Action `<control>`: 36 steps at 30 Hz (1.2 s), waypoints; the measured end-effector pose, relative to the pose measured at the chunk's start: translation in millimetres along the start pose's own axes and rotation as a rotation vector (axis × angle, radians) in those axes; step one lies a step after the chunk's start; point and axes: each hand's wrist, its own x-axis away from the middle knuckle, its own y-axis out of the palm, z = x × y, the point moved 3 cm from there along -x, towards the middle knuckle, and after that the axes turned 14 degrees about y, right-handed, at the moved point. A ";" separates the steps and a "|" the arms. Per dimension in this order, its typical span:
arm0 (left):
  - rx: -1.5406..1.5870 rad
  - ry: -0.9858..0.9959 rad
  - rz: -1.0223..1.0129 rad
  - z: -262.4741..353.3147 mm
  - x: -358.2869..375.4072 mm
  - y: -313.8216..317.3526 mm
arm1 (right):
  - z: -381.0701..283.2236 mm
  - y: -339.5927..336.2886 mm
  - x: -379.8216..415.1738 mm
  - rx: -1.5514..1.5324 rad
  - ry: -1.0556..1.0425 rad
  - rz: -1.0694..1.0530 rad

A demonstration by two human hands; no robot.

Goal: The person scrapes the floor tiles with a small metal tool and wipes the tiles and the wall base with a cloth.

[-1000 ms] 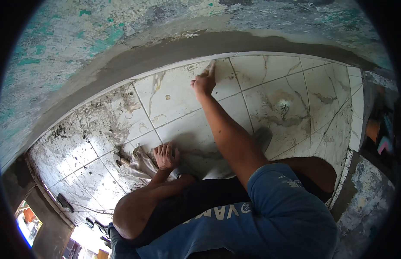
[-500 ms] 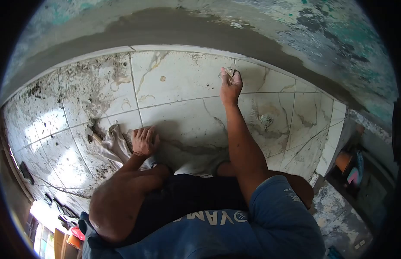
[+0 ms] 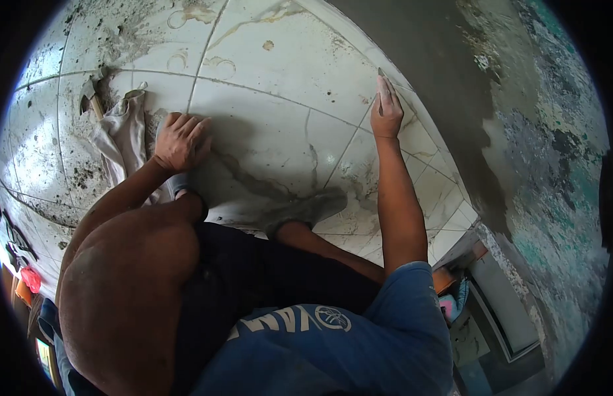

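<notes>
My left hand (image 3: 181, 141) is over the marbled tile floor (image 3: 267, 125), by my raised knee, with its fingers bent and bunched; whether anything is under them is hidden. My right hand (image 3: 387, 112) reaches forward to the tile edge at the foot of the wall. Its whitened fingers are pressed together around a small dark thin piece (image 3: 380, 71), whose tip shows past the fingertips. Left of my left hand lies a crumpled pale cloth (image 3: 125, 135), and beside it a hatchet-like tool (image 3: 92, 99) with a wooden handle.
The wall (image 3: 557, 185) has wet grey mortar along its base and peeling green paint. Dirt crumbs cover the tiles at the left. My grey-shod foot (image 3: 313, 206) rests on the floor. At the lower right is a lower area with an orange item (image 3: 443, 280). A red bag (image 3: 30, 279) is far left.
The view has turned, so the wall now stands at the right. My right hand is now along the tile edge by the wall. A grey-shod foot has come into clear view.
</notes>
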 end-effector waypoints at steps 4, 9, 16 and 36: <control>-0.005 0.004 0.001 -1.1 -1.2 -0.4 | 7.5 10.5 -8.1 0.045 -0.010 -0.074; 0.051 0.025 0.017 -3.2 -1.5 -4.7 | 14.9 -4.9 -16.6 0.020 -0.146 -0.085; 0.085 -0.174 0.109 21.0 16.5 -57.3 | 21.4 -3.8 -37.8 0.164 -0.231 -0.203; -0.073 -0.753 -0.007 121.9 173.4 -167.0 | 27.0 -5.0 -22.8 0.207 -0.194 -0.168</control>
